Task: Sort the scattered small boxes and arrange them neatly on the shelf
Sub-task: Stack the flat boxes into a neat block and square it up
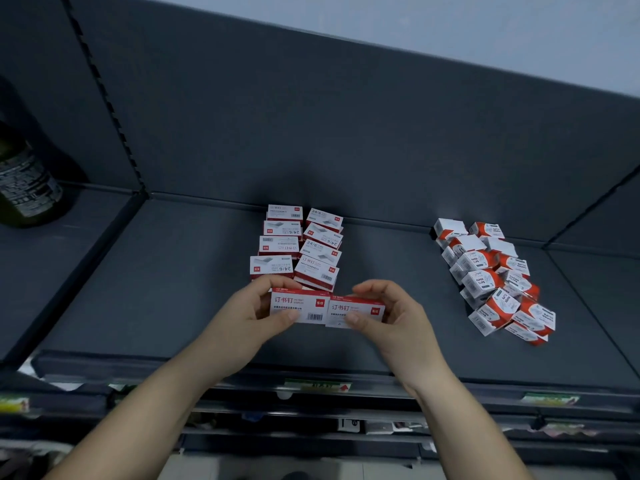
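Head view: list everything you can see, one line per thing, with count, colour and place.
stacked staple boxes: about nine tops visible, red and white, two columns mid-shelf reaching towards the back panel
left staple box: one, red and white, held in front of the columns
right staple box: one, red and white, held beside the left one
paper clip boxes: loose heap, exact count unclear, white and orange-red, right part of the shelf
bottle: one, dark green with a label, neighbouring shelf bay at far left
shelf: one, dark grey
price labels: several, mostly green, on the shelf's front edge
left hand: grips the left staple box
right hand: grips the right staple box
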